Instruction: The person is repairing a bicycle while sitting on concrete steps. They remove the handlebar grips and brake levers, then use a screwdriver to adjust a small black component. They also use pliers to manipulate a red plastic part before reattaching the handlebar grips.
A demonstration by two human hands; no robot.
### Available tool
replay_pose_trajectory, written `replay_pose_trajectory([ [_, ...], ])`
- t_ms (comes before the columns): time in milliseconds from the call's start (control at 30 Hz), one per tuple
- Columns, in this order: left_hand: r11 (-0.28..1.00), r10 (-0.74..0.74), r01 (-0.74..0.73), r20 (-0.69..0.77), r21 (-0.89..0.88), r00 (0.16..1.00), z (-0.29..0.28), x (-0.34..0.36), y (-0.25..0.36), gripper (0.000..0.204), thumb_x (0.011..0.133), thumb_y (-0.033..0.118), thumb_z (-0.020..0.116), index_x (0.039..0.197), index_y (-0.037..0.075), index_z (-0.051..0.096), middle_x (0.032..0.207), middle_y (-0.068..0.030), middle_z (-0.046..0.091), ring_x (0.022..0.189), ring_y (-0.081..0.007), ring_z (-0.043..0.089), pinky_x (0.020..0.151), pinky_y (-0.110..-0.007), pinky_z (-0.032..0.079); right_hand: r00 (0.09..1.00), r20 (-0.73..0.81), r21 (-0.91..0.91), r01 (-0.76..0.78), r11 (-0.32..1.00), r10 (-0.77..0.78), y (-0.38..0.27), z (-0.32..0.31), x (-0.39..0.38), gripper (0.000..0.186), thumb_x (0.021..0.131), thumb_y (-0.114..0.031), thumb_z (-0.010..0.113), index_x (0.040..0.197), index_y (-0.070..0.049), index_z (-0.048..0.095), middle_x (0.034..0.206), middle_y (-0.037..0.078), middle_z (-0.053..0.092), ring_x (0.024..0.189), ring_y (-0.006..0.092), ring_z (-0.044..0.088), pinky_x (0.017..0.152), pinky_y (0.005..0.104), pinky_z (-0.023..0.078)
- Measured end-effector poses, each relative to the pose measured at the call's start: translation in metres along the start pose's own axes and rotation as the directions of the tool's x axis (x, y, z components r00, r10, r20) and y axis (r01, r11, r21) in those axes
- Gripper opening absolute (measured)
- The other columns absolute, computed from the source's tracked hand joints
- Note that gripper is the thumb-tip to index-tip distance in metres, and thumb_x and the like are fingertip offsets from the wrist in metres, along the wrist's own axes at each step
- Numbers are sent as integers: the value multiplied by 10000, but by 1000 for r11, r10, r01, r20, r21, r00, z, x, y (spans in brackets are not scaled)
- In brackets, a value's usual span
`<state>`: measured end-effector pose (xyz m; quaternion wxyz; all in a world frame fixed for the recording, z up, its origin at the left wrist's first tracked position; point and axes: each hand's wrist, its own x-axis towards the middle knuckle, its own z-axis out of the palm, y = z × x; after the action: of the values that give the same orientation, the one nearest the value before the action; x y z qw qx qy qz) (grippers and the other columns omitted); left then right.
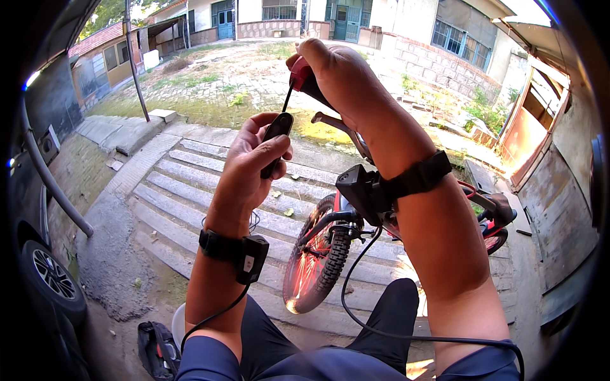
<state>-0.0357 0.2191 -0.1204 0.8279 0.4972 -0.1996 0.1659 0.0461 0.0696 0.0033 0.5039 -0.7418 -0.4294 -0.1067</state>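
My right hand (333,79) is raised ahead of me, fingers wrapped round the red-and-black handle (308,82) of what looks like a screwdriver. Its thin dark shaft (288,98) points down to the top of a small black oblong piece (277,140). My left hand (254,155) pinches that piece between thumb and fingers; I cannot tell its exact kind. Whether the shaft's tip touches or sits in it is unclear. Just beyond and below my right forearm stands a bicycle with a knobbly front tyre (318,260) and red spokes, its handlebar partly hidden by the arm.
Black strapped devices with cables sit on both wrists. A dark bag (155,349) lies low at the left, near a car wheel (54,279). A slanted grey pole (51,171) rises at the left. Stone slabs (184,184) cover the ground; a rusty door (530,127) stands at the right.
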Motion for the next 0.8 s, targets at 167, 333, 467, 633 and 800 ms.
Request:
replay_pose_trajectory([
  [167,880,230,-144,-139,452,963,19,-6,7,422,918,147,671,1268,-22,505,1062,-95,653,876,-145,644,680,-255,520,1000,-5,41,12,999,-11,8,0,3,443,934,-396,507,924,-4,712,827,92,695,749,153,608,731,286,471],
  [333,154,621,-239,94,959,778,19,-11,1,339,956,191,622,1212,-21,556,987,-176,701,853,-289,704,728,-360,549,1000,-18,54,-15,998,16,6,1,2,479,935,-439,534,897,4,712,837,94,686,773,167,598,765,298,463],
  [467,203,655,-282,85,938,751,19,-8,-6,298,984,189,574,1198,-18,564,949,-180,703,789,-299,707,691,-357,551,1000,-16,61,-3,998,4,8,1,4,475,932,-433,523,902,1,712,832,95,684,771,168,597,774,300,462],
  [633,975,85,-57,-125,213,988,8,-6,9,431,1033,352,469,1211,-28,562,968,-192,698,744,-230,702,574,-256,529,1000,-5,6,-28,1000,28,-1,-2,-3,463,923,-404,485,942,2,706,835,90,690,761,158,607,747,292,474],
  [800,979,-145,141,-15,-150,989,-5,-4,19,406,1041,357,429,1179,-2,559,965,-193,694,686,-212,699,457,-249,514,1000,-23,26,-14,1000,15,1,1,-3,446,920,-373,457,978,-10,710,841,86,696,755,144,612,730,282,478],
])
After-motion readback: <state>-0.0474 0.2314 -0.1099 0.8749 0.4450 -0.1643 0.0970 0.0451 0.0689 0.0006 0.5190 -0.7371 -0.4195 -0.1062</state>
